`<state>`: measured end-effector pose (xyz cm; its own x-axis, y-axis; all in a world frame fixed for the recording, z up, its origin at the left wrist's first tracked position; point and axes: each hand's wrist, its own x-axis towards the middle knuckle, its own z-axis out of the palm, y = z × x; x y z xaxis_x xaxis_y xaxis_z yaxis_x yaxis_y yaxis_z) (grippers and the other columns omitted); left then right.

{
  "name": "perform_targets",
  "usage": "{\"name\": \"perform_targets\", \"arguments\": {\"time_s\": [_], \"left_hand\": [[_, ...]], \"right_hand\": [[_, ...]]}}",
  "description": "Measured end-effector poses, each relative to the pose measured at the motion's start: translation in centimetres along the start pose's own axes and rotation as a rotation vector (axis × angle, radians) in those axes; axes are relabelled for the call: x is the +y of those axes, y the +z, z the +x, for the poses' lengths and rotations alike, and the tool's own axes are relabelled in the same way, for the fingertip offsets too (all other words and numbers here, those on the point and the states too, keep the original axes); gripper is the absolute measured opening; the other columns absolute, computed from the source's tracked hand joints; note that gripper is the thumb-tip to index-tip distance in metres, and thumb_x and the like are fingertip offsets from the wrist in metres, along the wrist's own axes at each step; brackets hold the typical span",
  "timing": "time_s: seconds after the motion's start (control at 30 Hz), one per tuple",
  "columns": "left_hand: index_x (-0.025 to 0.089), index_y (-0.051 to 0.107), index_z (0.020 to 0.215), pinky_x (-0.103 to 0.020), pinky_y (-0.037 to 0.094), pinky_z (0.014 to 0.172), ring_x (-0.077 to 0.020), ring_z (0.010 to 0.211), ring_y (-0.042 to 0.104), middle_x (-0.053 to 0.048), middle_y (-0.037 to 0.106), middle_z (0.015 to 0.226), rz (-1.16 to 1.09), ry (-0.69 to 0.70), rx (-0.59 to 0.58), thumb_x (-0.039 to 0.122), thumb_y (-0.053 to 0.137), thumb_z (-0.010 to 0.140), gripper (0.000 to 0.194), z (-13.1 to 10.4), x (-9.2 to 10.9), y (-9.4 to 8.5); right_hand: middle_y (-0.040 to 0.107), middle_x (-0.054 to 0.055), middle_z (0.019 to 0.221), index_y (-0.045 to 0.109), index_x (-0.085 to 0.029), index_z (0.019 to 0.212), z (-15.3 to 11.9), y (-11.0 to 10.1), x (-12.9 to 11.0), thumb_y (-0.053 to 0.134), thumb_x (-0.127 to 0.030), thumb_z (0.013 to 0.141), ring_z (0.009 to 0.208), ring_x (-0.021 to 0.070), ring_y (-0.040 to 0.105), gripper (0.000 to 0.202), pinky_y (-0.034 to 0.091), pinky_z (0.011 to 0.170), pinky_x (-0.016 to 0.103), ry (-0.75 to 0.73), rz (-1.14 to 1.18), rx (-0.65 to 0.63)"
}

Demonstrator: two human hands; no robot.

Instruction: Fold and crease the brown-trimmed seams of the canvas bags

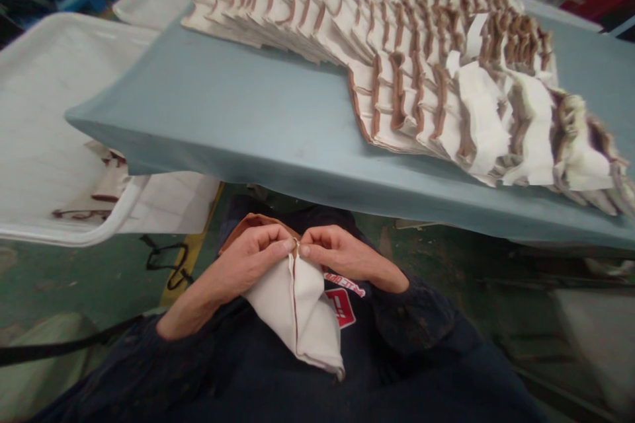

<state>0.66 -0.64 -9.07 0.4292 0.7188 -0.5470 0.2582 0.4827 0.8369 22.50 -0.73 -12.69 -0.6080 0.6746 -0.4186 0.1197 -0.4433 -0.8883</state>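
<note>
A cream fabric piece (pixel 312 317) with a brown seam down its middle and a brown underside hangs over my lap. My left hand (pixel 255 251) pinches its upper edge between thumb and fingers, just left of the seam. On the other side of the seam, my right hand (pixel 340 250) grips the same edge, thumb on top. The thumbs almost meet at the seam's top end. Both hands are in front of the table edge, close to my body. What lies under the fingertips is hidden.
A table with a blue-grey cover (pixel 223 106) stands ahead, bearing rows of overlapping cream-and-brown fabric pieces (pixel 397 99). To the left is a large white plastic bin (pixel 64 33) with some similar pieces inside. A black strap (pixel 171 258) lies on the green floor.
</note>
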Motion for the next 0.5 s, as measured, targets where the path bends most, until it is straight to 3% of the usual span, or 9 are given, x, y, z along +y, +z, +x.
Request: {"name": "perform_targets", "arguments": {"time_s": [0.2, 0.5], "left_hand": [[0.018, 0.061, 0.081, -0.026, 0.037, 0.060, -0.0133, 0.063, 0.049, 0.002, 0.060, 0.074, -0.013, -0.007, 0.017, 0.060, 0.070, 0.085, 0.044, 0.23, -0.60, 0.05], [0.018, 0.061, 0.080, -0.025, 0.037, 0.058, -0.0132, 0.060, 0.049, 0.002, 0.061, 0.072, -0.023, -0.025, 0.022, 0.058, 0.071, 0.084, 0.041, 0.53, -0.81, -0.15]], "right_hand": [[0.050, -0.007, 0.068, 0.061, -0.017, 0.082, 0.39, 0.06, 0.06, 0.080, -0.075, 0.081, 0.060, 0.0088, 0.039, 0.061, 0.030, 0.055, 0.024, 0.019, 0.050, 0.004], [0.047, -0.008, 0.067, 0.060, -0.017, 0.083, 0.28, 0.09, -0.21, 0.077, -0.079, 0.082, 0.059, 0.0085, 0.035, 0.064, 0.027, 0.055, 0.025, 0.033, 0.046, 0.011]]}}
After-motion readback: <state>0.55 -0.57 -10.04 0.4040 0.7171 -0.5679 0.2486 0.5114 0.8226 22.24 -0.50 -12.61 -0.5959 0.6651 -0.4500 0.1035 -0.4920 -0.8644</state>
